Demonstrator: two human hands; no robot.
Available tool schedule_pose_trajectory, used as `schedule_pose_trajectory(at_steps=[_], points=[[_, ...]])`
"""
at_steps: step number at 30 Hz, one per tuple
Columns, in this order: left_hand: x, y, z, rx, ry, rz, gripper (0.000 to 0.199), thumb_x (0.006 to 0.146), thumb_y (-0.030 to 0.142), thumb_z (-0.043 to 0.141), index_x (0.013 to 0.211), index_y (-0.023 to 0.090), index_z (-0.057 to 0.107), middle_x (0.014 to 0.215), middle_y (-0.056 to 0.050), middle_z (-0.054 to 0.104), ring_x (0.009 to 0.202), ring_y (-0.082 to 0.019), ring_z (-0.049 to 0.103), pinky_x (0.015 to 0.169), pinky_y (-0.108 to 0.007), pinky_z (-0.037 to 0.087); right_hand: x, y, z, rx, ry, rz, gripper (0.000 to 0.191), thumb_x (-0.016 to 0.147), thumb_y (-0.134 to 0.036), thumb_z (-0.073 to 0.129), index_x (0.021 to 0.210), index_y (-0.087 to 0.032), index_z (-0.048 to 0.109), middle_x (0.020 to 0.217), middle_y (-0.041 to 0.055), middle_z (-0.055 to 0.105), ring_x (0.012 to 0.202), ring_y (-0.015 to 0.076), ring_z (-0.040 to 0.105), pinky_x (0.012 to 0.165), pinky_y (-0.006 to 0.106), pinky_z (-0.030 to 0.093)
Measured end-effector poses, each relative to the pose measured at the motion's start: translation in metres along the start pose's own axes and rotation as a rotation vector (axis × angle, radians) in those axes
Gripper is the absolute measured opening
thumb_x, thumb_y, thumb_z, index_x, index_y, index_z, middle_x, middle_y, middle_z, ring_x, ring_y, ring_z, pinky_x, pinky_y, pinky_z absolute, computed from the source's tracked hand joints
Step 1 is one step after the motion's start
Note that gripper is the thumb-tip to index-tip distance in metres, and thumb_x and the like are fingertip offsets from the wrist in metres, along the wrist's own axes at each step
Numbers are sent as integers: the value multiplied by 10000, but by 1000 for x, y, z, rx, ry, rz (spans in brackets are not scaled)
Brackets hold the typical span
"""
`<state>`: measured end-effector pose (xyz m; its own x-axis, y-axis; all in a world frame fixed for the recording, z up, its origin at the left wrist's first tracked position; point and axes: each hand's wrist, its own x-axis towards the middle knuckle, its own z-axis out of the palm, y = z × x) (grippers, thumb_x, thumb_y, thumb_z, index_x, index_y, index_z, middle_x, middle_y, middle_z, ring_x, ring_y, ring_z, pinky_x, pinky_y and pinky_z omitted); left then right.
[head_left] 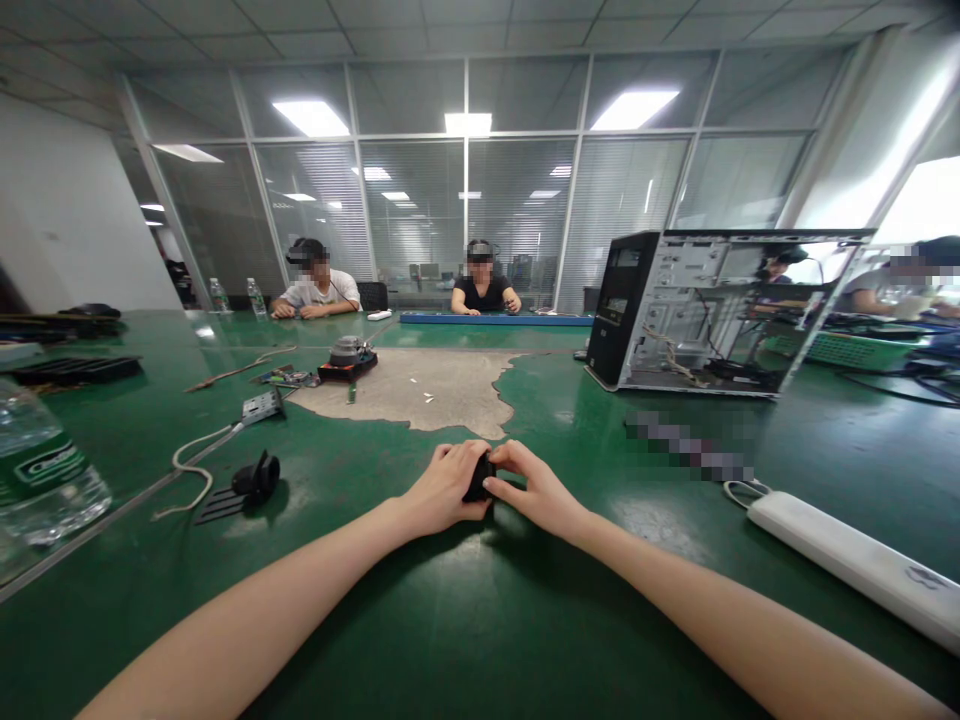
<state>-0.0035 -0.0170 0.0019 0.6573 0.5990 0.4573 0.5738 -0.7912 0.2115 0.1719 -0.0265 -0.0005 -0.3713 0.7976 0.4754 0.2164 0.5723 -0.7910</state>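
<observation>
Just above the green tabletop, my left hand (pixel 450 485) wraps round a small black part (pixel 478 480) whose exact kind I cannot make out. From the other side, the thumb and fingers of my right hand (pixel 529 482) pinch the same part. Most of it is hidden behind my fingers. To the left lies a black plastic piece (pixel 259 480) with a round body and flat prongs. Behind it rests a small metal box (pixel 262 405) with a pale cable (pixel 187 465).
An open computer case (pixel 637 310) stands at the right, with a white power strip (pixel 847 560) nearer me. A water bottle (pixel 49 465) is at the left edge. Past a bare patch (pixel 457 385) sits a round-topped device (pixel 349 355). Other people sit across the table (pixel 420 640).
</observation>
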Motion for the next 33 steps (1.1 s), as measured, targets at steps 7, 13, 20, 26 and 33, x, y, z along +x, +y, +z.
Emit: schedule_pose_trajectory(at_steps=[7,13,20,26,33], points=[[0,0,0,-8,5,5,609,660,229,608,1179,206,291,1115,-74,492,1038,-244,459,887,-391,304,5,8,3,144,-3,143,205,747,-315,586,857,-195,461,845,-2,545,780,142,579,749,325,480],[0,1,-1,-4,-3,-1,605,660,214,600,1178,215,287,1123,-72,491,1027,-243,466,883,-392,302,0,2,-2,5,-36,15,204,725,-266,619,876,-200,500,923,13,528,884,158,552,840,340,454],[0,2,-2,-4,-3,-1,592,669,227,599,1172,217,287,1112,-70,492,1035,-244,463,882,-391,305,5,6,2,111,12,114,185,740,-290,597,827,-197,463,840,-6,526,816,146,567,775,328,479],[1,2,-1,-1,0,0,606,657,211,607,1174,212,290,1111,-71,492,1033,-240,462,885,-388,304,0,3,-3,-5,-58,47,208,737,-263,607,889,-204,477,906,12,527,823,151,564,775,333,470],[1,2,-1,-4,3,0,575,662,214,603,1156,208,308,1100,-68,492,1030,-236,462,881,-386,307,2,4,1,-29,55,-24,124,751,-264,585,805,-200,494,865,11,529,874,163,540,840,355,437]])
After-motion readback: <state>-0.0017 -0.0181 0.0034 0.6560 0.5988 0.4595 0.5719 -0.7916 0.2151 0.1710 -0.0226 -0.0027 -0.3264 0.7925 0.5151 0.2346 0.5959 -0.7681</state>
